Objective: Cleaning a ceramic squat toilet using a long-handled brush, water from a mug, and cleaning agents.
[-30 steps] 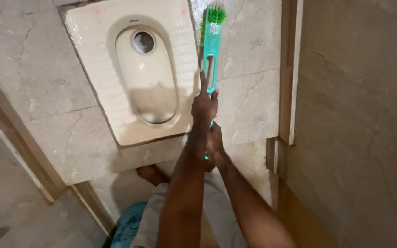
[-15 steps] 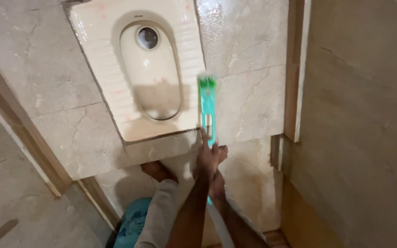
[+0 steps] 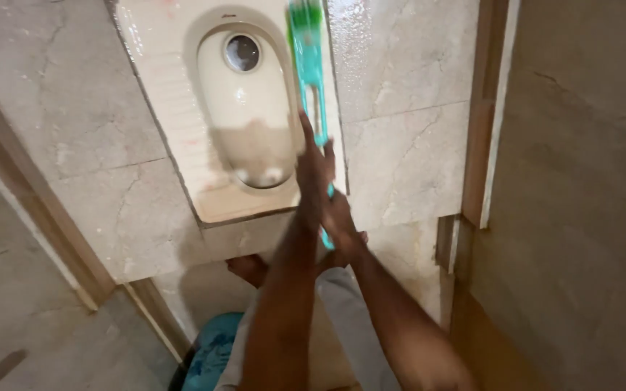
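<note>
Both my hands grip a long turquoise scrubbing brush point(image 3: 309, 69) with green bristles. My left hand point(image 3: 314, 170) holds the handle further up, index finger stretched along it. My right hand point(image 3: 342, 221) clasps the handle's lower end. The brush head reaches over the right rim of a cream squat toilet pan point(image 3: 175, 94) set into a raised marble platform point(image 3: 74, 137). The brush is blurred by motion.
A wet patch shines on the marble point(image 3: 400, 80) right of the pan. A wooden door frame point(image 3: 483, 116) and a tan wall point(image 3: 588, 195) stand at the right. My bare foot point(image 3: 248, 268) rests on the lower floor beside a blue bucket point(image 3: 208, 355).
The brush was drawn back toward me along the pan's right edge, then pushed forward again, now lying over the pan's right rim. Both hands kept their grip.
</note>
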